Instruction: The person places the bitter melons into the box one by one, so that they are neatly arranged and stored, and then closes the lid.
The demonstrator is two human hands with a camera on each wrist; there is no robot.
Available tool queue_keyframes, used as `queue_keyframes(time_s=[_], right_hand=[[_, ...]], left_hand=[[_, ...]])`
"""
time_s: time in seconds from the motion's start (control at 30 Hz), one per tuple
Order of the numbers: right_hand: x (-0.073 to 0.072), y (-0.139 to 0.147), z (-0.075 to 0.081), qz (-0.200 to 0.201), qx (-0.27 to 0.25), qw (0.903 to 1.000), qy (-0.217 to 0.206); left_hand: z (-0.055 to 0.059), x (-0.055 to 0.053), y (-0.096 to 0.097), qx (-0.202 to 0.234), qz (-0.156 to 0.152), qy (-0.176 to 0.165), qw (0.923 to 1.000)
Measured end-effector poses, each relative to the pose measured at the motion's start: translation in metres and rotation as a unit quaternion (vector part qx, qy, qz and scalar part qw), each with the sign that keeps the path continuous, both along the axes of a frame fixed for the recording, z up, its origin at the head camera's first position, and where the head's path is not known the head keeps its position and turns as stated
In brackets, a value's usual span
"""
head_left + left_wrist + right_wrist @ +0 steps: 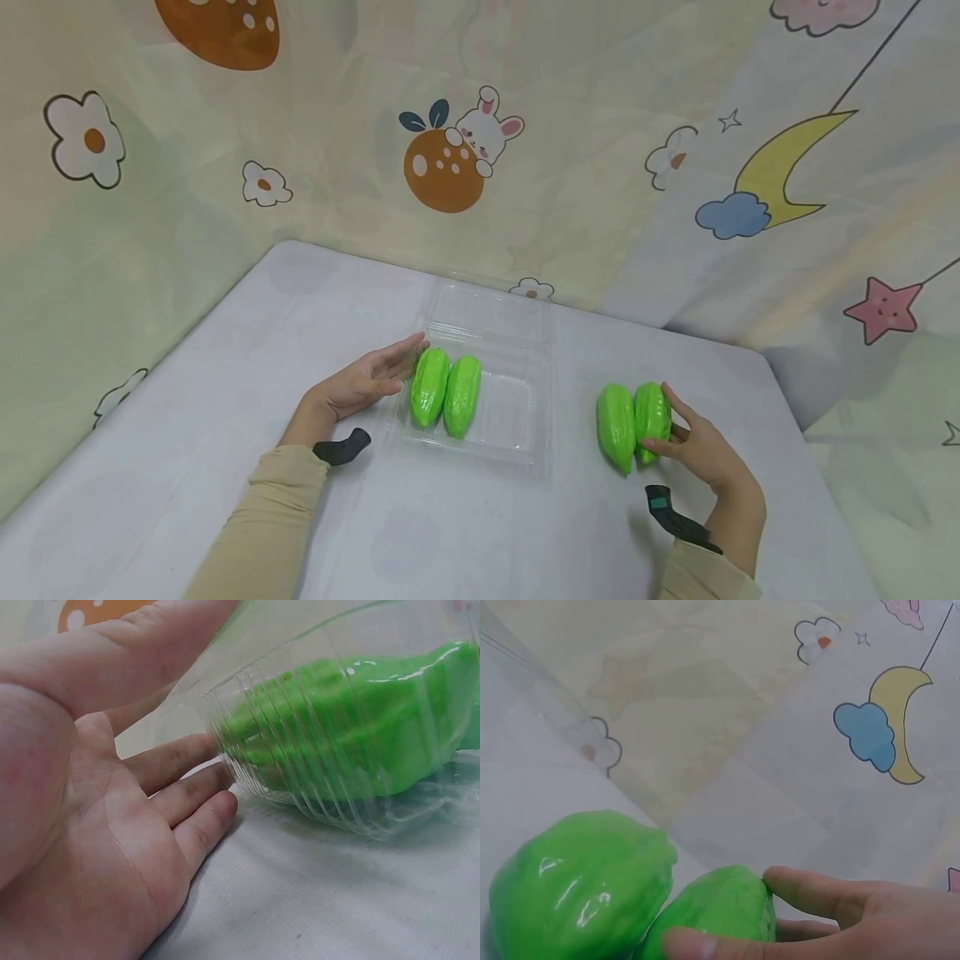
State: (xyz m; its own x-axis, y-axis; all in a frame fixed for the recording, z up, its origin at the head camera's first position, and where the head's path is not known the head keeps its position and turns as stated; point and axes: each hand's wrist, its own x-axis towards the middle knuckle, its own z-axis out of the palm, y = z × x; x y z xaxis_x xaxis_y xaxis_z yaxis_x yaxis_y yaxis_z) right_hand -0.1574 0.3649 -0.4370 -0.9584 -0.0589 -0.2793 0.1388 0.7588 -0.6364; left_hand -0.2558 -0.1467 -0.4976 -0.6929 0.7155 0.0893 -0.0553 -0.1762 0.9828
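A clear plastic clamshell box (517,454) lies with its lid (487,312) folded back. Two glossy, ridged green toy gourds (430,387) lie side by side in its left part. My left hand (363,383) is at the box's left side, its fingertips right at the ribbed wall in the left wrist view, fingers fairly straight. To the right of the box are two more such gourds; the left one (617,425) lies on the table. My right hand (701,446) pinches the right-hand gourd (724,900) between thumb and fingers, close against its neighbour.
The white table (420,533) has rounded far corners. A printed cloth backdrop (337,108) rises behind it and along both sides. Black camera mounts (342,447) stick out from both wrists, over the beige sleeves (258,517).
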Motion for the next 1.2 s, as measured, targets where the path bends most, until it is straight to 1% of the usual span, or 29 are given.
queue_keyframes(time_s=[0.27, 0.67, 1.0, 1.2], right_hand=[[0.002, 0.001, 0.004, -0.002, -0.002, 1.0000, -0.002], [0.004, 0.004, 0.010, 0.006, -0.007, 0.9999, 0.014], [0.006, -0.002, 0.022, 0.001, -0.010, 0.9997, 0.024], [0.006, -0.007, 0.029, 0.013, -0.008, 0.9990, 0.042]], left_hand=[[0.000, 0.001, 0.000, -0.004, 0.001, 0.004, 1.0000], [0.001, 0.000, 0.001, -0.005, 0.002, 0.002, 1.0000], [0.000, 0.000, 0.000, -0.005, 0.005, 0.001, 1.0000], [0.001, 0.001, 0.001, -0.004, 0.006, -0.002, 1.0000]])
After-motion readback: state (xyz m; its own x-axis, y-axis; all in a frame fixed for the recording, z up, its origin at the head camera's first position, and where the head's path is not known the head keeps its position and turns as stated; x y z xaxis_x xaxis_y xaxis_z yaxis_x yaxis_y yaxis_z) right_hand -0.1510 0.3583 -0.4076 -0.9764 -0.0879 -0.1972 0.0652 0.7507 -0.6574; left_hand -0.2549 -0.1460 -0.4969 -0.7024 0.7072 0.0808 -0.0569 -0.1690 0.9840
